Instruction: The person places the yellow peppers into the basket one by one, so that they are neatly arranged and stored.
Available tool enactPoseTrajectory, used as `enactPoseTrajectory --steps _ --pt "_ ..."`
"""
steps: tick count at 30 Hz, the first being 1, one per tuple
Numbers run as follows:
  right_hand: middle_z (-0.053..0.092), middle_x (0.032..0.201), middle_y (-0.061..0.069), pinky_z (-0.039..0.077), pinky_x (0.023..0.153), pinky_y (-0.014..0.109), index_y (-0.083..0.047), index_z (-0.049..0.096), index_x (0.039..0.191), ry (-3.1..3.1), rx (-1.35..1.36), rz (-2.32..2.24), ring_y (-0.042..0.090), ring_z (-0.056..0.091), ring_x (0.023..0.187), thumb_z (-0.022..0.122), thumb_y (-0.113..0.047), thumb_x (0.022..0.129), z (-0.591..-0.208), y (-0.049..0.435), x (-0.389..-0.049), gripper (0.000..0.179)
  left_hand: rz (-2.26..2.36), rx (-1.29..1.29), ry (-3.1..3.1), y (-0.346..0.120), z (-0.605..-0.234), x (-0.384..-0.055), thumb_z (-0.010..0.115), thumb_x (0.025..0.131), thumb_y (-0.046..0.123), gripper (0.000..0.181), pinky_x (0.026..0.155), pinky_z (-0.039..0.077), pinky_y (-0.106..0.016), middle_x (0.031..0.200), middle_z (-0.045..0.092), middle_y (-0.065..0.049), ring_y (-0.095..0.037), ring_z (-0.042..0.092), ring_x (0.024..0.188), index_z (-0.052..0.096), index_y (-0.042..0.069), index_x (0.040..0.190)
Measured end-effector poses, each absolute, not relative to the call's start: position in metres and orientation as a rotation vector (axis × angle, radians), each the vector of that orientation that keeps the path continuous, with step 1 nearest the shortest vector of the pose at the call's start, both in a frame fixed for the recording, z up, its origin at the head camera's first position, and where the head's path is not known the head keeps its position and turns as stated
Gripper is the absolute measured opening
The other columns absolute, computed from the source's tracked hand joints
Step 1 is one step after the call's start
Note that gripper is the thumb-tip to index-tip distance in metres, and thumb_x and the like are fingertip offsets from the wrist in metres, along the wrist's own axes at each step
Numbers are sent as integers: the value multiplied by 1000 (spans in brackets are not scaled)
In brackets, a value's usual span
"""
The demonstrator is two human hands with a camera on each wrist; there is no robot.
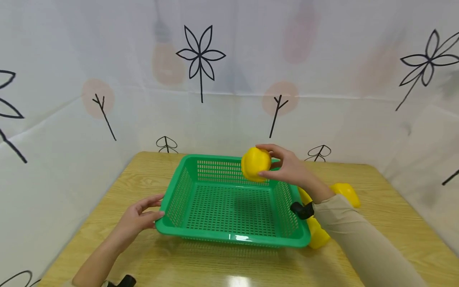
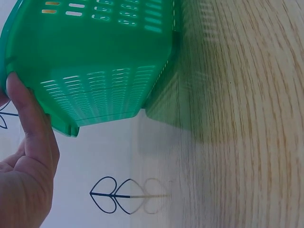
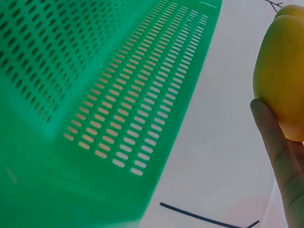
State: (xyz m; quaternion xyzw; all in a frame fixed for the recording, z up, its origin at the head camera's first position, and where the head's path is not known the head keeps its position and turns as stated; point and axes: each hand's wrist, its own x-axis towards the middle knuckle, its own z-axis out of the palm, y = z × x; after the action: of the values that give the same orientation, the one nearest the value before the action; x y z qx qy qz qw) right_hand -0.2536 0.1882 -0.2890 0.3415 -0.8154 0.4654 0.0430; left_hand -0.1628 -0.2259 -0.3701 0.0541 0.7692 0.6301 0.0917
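A green plastic basket (image 1: 229, 233) with slotted walls and floor stands on the wooden table. Its left rim is held by my left hand (image 1: 138, 215), the thumb at the edge; the left wrist view shows this hand (image 2: 31, 152) against the rim from outside. Above the basket's far right part, my right hand (image 1: 285, 167) grips a yellow bell pepper (image 1: 255, 164) between thumb and fingers. Only part of that pepper (image 3: 282, 76) and a few fingers (image 3: 275, 142) appear in the right wrist view. No items show inside the basket.
More yellow peppers lie right of the basket: one (image 1: 346, 194) beyond the right forearm, another (image 1: 317, 235) beside the basket's near right corner, partly hidden by basket and arm. A white cloth (image 1: 229, 119) with plant drawings hangs behind the table (image 1: 150, 259).
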Motion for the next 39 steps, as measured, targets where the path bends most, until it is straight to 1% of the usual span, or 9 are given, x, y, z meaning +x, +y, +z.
enactPoseTrajectory --steps 12,19,28,34,39 --pt "47 132 12 51 80 38 -5 47 135 -2481 1084 1511 31 51 107 74 -4 77 -292 155 -262 64 1856 167 2286 -225 -368 -161 63 90 18 60 72 52 -37 133 38 -21 -15 61 95 36 4 142" --pt "48 131 11 51 78 38 -6 47 134 -2456 1124 1560 29 52 105 74 -3 77 -301 140 -272 63 1860 172 2274 -225 -368 -163 62 91 18 60 72 52 -36 134 37 -21 -15 61 94 35 4 142" --pt "47 130 11 51 79 43 -6 47 135 -2461 1181 1626 30 51 104 75 -5 78 -312 120 -283 64 1872 156 2279 -227 -370 -161 62 91 17 59 72 52 -36 134 37 -21 -14 61 94 35 3 142" --pt "48 128 9 52 77 39 -5 48 134 -2487 1199 1607 27 52 101 76 -5 76 -317 109 -288 64 1865 173 2280 -225 -371 -163 62 91 18 59 73 52 -36 134 37 -21 -14 60 96 36 4 142" --pt "48 126 10 53 75 34 -5 47 135 -2558 1251 1526 25 52 100 76 -11 77 -323 95 -294 65 1853 170 2289 -226 -371 -164 61 91 18 59 73 52 -36 134 37 -21 -13 60 96 35 4 142"
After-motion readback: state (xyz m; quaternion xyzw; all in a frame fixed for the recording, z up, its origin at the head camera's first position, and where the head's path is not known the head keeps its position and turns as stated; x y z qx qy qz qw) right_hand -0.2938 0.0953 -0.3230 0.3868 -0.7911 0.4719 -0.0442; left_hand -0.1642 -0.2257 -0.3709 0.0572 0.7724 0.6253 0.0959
